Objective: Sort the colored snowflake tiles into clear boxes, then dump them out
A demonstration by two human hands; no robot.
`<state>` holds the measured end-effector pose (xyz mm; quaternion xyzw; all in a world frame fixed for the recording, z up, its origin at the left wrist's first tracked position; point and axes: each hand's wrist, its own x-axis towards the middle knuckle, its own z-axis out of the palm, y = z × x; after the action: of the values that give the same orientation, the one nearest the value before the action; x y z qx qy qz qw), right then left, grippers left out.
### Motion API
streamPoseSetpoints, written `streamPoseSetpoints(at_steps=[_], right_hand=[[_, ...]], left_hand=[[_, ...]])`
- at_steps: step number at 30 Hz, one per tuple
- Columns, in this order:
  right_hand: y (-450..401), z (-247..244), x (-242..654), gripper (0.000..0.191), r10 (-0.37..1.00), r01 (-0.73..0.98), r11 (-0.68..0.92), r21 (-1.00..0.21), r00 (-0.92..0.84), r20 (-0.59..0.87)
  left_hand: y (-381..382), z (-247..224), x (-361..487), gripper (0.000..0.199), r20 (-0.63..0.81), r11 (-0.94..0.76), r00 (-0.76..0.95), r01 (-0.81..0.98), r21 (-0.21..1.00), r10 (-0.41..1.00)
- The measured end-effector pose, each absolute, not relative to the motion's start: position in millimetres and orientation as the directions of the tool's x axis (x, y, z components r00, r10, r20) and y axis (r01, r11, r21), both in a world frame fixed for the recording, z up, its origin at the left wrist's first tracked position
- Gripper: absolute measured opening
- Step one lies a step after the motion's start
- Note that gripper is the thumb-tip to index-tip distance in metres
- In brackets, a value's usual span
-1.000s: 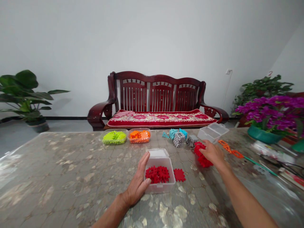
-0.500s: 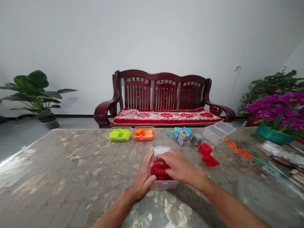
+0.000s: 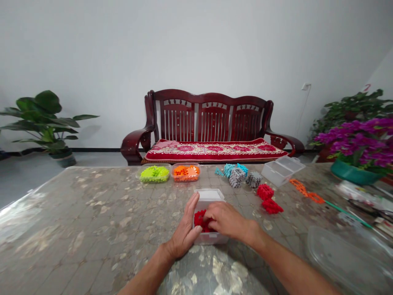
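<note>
A translucent plastic box [image 3: 211,239] with its lid tilted up at the back stands in front of me, red interlocking building pieces [image 3: 200,218] inside. My left hand [image 3: 186,229] grips the box's left side, with the thumb over the front corner and the fingers along the wall. Reaching in from the right, my right hand [image 3: 225,217] has its fingers curled down onto the red pieces. Its fingertips are partly hidden among them. To the right of the box lie two red assembled blocks [image 3: 268,198], touching each other.
Tubs of lime-green pieces [image 3: 155,173] and orange pieces [image 3: 186,172] stand at the table's far edge. Grey blocks [image 3: 237,177], blue pieces [image 3: 229,170], an open clear box [image 3: 278,173] and an orange chain [image 3: 307,191] are on the right. A clear lid [image 3: 340,254] lies near right.
My right hand has moved deeper into the box and its fingers have curled in. The red ring-shaped piece that stood up there is now lower and mostly covered. My left hand has stayed put.
</note>
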<state>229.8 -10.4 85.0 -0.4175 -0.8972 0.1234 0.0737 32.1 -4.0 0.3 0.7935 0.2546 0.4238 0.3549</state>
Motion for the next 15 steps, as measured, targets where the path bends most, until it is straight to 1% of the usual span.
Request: streamPoseSetpoints(at_steps=[2,4,6,8,9,10,12,15], right_hand=[[-11.4,85.4,229.8,0.02,0.762,0.717,0.628,-0.302,-0.645,0.051],[-12.5,87.7,235.1,0.02,0.778,0.706,0.61,-0.359,-0.619,0.104],[-11.4,90.6,249.3,0.02,0.843,0.721,0.531,-0.445,-0.505,0.187],[-7.3,93.0,273.7,0.02,0.924,0.773,0.377,-0.51,-0.277,0.263],[-4.4,93.9,288.8,0.021,0.95,0.811,0.268,-0.52,-0.134,0.281],[-1.4,94.5,304.9,0.022,0.958,0.846,0.155,-0.51,-0.003,0.287],[3.6,95.1,336.2,0.023,0.935,0.893,-0.097,-0.44,0.233,0.268],[5.6,94.4,369.8,0.029,0.902,0.887,-0.241,-0.393,0.354,0.246]], left_hand=[[-4.1,0.0,31.8,0.073,0.49,-0.619,0.514,0.106,0.778,0.704],[-4.4,0.3,31.4,0.073,0.488,-0.619,0.516,0.108,0.778,0.704],[-4.7,1.2,31.0,0.072,0.481,-0.612,0.515,0.112,0.783,0.709],[-5.0,2.4,30.8,0.072,0.472,-0.603,0.514,0.115,0.79,0.716],[-5.1,2.9,30.7,0.072,0.469,-0.599,0.512,0.114,0.793,0.719],[-5.1,3.1,30.7,0.072,0.467,-0.596,0.512,0.112,0.795,0.72],[-5.0,3.0,30.9,0.073,0.465,-0.591,0.513,0.106,0.8,0.721],[-3.9,1.5,31.4,0.073,0.469,-0.594,0.513,0.105,0.797,0.719]])
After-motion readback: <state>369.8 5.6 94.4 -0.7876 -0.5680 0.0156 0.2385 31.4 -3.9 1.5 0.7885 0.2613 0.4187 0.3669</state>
